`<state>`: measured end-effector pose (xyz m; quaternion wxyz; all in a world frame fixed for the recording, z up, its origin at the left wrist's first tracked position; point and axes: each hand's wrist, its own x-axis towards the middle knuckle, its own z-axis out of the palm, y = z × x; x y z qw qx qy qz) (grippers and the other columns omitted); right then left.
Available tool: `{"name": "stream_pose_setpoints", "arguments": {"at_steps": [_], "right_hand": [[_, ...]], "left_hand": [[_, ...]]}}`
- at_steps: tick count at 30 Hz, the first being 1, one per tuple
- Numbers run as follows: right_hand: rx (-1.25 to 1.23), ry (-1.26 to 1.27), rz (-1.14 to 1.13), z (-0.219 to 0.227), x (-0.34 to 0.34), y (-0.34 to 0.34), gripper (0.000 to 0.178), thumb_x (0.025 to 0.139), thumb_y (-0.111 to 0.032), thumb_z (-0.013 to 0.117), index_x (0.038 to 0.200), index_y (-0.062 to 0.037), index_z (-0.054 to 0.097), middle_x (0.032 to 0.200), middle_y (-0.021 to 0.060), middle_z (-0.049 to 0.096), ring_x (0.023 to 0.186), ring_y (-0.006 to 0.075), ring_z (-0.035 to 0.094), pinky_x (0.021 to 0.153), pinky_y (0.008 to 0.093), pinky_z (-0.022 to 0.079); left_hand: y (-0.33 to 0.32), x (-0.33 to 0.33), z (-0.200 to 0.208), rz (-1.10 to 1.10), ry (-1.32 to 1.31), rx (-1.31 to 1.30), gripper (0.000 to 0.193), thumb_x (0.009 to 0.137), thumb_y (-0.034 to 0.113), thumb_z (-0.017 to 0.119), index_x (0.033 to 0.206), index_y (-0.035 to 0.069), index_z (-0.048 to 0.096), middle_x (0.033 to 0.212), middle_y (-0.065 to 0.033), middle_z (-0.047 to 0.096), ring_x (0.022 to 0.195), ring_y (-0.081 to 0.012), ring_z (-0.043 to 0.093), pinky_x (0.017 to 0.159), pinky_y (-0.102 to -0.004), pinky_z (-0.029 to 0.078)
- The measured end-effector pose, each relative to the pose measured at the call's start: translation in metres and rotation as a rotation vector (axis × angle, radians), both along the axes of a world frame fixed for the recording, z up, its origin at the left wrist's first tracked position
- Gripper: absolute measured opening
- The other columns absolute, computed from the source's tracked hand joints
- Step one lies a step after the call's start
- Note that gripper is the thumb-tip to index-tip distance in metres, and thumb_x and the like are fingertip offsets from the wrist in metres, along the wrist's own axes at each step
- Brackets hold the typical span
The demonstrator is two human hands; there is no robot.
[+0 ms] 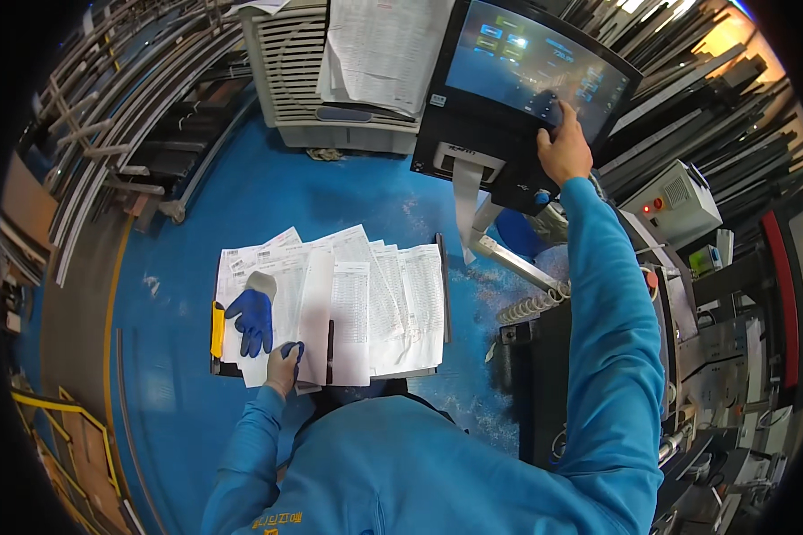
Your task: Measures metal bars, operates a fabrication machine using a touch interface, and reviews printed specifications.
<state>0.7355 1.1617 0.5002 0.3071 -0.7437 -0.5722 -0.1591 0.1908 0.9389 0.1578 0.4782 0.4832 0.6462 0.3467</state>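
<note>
Head view shows a tilted touchscreen (535,58), the right hand (564,147) raised with fingers pressed to its lower edge, holding nothing. Printed sheets (366,299) fan across a clipboard (443,285) below; the left hand (283,364) pinches their near edge beside a blue glove (252,316).
</note>
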Motion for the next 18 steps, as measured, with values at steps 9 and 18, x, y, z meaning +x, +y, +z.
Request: {"name": "stream_pose_setpoints", "arguments": {"at_steps": [9,18], "right_hand": [[-0.013,-0.022,-0.005,0.010,0.001,0.013,0.065,0.088,-0.025,0.062,0.148,-0.0215,0.037,0.118,0.0150,0.063,0.097,0.0368,0.066,0.083,0.0453,0.053],[-0.059,-0.063,0.018,0.005,-0.014,0.008,0.065,0.088,-0.024,0.062,0.148,-0.0228,0.038,0.115,0.0129,0.063,0.094,0.0343,0.067,0.083,0.0441,0.053]], "left_hand": [[0.000,0.005,0.006,0.014,0.008,0.006,0.027,0.091,0.023,0.060,0.093,-0.002,0.071,0.077,-0.0055,0.067,0.068,-0.0174,0.054,0.066,-0.0277,0.044],[-0.001,0.000,-0.004,0.019,0.018,0.032,0.028,0.090,0.022,0.060,0.093,-0.003,0.071,0.078,-0.0065,0.068,0.069,-0.0179,0.055,0.068,-0.0282,0.045]]}}
